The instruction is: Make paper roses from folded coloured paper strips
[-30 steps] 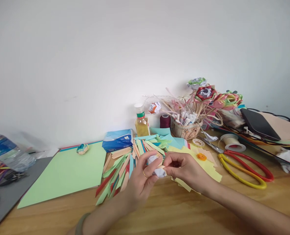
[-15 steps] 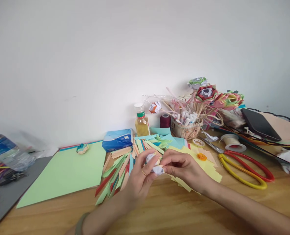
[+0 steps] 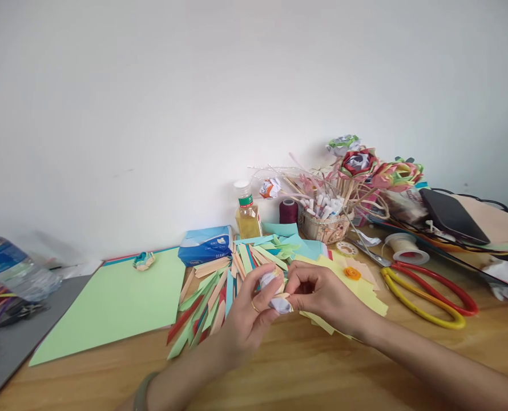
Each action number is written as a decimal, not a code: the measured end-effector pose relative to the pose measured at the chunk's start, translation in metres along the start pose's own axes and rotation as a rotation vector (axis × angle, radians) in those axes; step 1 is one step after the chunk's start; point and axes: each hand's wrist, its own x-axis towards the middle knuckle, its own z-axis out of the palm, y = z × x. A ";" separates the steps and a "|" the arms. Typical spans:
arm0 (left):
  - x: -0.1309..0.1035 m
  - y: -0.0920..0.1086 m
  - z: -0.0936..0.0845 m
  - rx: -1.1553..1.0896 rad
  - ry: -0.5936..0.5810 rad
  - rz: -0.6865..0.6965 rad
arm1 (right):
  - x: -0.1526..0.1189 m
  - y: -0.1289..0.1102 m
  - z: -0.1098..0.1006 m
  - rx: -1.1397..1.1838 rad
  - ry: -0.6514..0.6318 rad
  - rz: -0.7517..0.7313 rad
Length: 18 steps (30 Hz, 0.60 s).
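Between my two hands is a small folded paper flower [image 3: 281,304], white with touches of pale yellow and orange. My left hand [image 3: 250,308] wraps its fingers around the flower from the left; a ring shows on one finger. From the right, my right hand [image 3: 318,294] pinches the flower's edge with thumb and forefinger. Parts of the flower are hidden behind the fingers. Behind the hands lies a heap of coloured paper strips [image 3: 211,291]. Yellow paper sheets [image 3: 367,297] lie beside my right hand, with a small orange paper rose [image 3: 352,273] on them.
Large scissors [image 3: 429,297] with red and yellow handles lie at right, near a spool [image 3: 406,249]. A basket [image 3: 325,230] holds paper flowers. A bottle [image 3: 248,217] and a blue tissue pack [image 3: 205,245] stand behind. Green paper [image 3: 121,308] bears another folded flower [image 3: 143,261].
Both hands have shifted slightly right and down with the flower, which has tilted a little. The pinch of my right hand stays at its edge.
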 end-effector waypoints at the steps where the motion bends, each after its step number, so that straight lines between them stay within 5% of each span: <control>1: 0.000 0.000 0.000 0.005 0.002 0.002 | 0.000 -0.001 0.000 0.004 -0.004 0.000; 7: -0.002 -0.002 -0.002 0.040 0.015 -0.062 | -0.001 -0.008 -0.006 0.013 -0.074 -0.035; 14: -0.003 0.000 0.001 -0.025 -0.008 -0.065 | -0.001 -0.002 -0.002 -0.071 -0.001 -0.031; 18: -0.003 0.001 0.001 -0.137 0.015 -0.212 | -0.001 -0.004 -0.002 -0.049 -0.002 0.004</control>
